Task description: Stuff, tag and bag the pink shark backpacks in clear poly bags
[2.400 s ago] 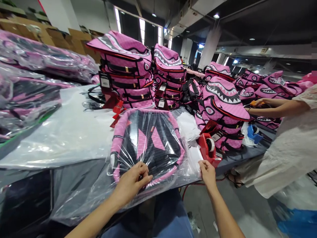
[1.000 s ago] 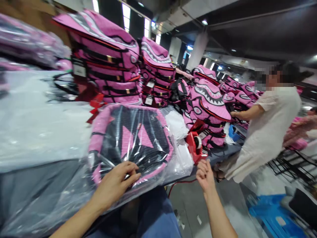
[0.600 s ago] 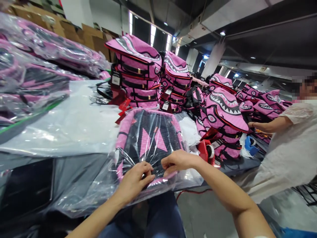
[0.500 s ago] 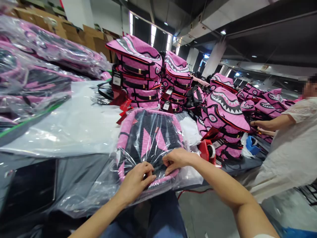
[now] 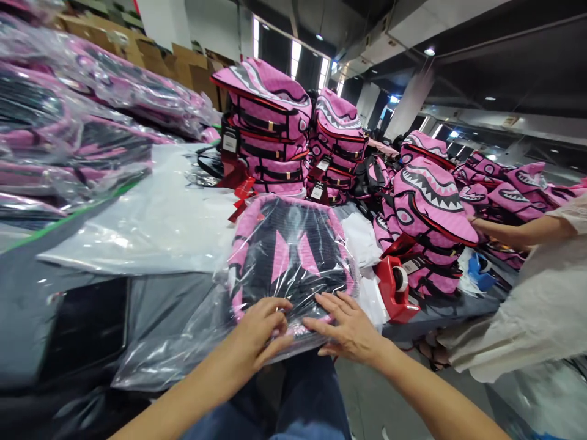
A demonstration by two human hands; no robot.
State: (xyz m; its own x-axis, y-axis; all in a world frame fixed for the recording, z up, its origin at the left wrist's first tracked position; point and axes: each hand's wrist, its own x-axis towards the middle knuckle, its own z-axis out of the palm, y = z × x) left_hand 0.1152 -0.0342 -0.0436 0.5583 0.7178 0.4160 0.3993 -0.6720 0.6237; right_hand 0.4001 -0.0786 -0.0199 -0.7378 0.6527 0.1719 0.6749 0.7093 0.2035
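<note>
A pink and black backpack (image 5: 293, 244) lies inside a clear plastic bag (image 5: 183, 342) at the table's near edge, its black padded side up. My left hand (image 5: 268, 327) rests on the plastic at the backpack's lower edge, its fingers bent but apart. Beside it, my right hand (image 5: 346, 324) lies spread on the plastic, fingers stretched out. Neither hand grips anything that I can see. Loose plastic trails off to the left under my left forearm.
Stacks of pink shark-mouth backpacks (image 5: 270, 128) stand behind. A red tape dispenser (image 5: 398, 290) sits at right, white plastic sheets (image 5: 151, 214) and a dark tablet-like slab (image 5: 87, 324) at left. Bagged backpacks (image 5: 82, 134) pile up far left. A person (image 5: 527, 293) works at right.
My right hand has gone from curled, pinched fingers to a flat spread on the plastic. My left hand stays near the lower edge. The view has swung slightly left.
</note>
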